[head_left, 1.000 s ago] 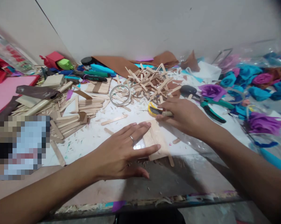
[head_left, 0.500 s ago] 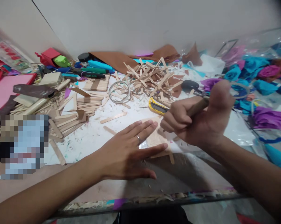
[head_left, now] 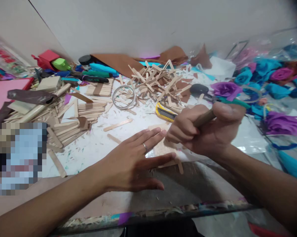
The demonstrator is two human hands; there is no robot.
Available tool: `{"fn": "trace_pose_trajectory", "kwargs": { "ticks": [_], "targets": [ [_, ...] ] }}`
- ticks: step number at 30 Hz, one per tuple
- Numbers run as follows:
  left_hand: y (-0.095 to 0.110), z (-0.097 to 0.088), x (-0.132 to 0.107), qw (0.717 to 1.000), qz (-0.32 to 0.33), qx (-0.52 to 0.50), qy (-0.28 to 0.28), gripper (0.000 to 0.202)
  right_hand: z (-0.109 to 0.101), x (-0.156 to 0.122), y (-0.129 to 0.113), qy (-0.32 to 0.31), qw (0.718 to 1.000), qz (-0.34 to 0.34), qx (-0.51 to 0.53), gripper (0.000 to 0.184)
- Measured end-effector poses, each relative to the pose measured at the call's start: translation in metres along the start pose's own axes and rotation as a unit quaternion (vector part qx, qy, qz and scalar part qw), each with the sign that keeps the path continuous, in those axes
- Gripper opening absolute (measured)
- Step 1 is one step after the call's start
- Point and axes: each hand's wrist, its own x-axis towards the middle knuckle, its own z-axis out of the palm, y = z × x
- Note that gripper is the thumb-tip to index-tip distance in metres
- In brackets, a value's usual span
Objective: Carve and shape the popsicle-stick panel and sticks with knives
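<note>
My left hand point(head_left: 133, 161) lies flat with its fingers spread, pressing on a small panel of glued wooden sticks point(head_left: 163, 149) at the table's near edge. My right hand point(head_left: 207, 130) is closed in a fist round a brown wooden handle point(head_left: 204, 118), thumb on top, held just above the panel's right side. The working end of that tool is hidden under the fist. A yellow utility knife point(head_left: 164, 113) lies just beyond both hands.
A heap of cut sticks point(head_left: 155, 82) and a wire ring point(head_left: 125, 97) lie behind. Stacked sticks point(head_left: 71, 121) fill the left, with markers point(head_left: 96, 77) and red paper. Green-handled pliers point(head_left: 227, 100) and purple and blue paper flowers point(head_left: 267, 79) crowd the right.
My right hand left the table near the yellow knife, rose with the wooden-handled tool in a fist, then came down slightly toward the panel. My left hand stayed flat.
</note>
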Motion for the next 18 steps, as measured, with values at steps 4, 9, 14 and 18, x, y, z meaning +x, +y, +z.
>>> {"fn": "trace_pose_trajectory", "kwargs": {
  "ticks": [4,9,14,18],
  "targets": [
    [-0.001,0.000,0.001,1.000,0.000,-0.008,-0.012,0.074,-0.005,-0.001,0.000,-0.037,0.999,0.030,0.013,0.063],
    [-0.001,-0.003,0.003,1.000,0.005,-0.016,-0.016,0.071,-0.017,0.001,0.005,-0.122,0.992,-0.026,-0.001,0.059],
    [-0.001,-0.004,0.005,1.000,0.003,-0.027,-0.011,0.068,-0.021,0.002,0.006,-0.150,0.987,-0.048,-0.020,0.062],
    [-0.002,-0.002,0.004,1.000,0.002,-0.027,-0.016,0.069,-0.018,0.003,0.004,-0.131,0.991,-0.041,-0.013,0.064]
  ]
}}
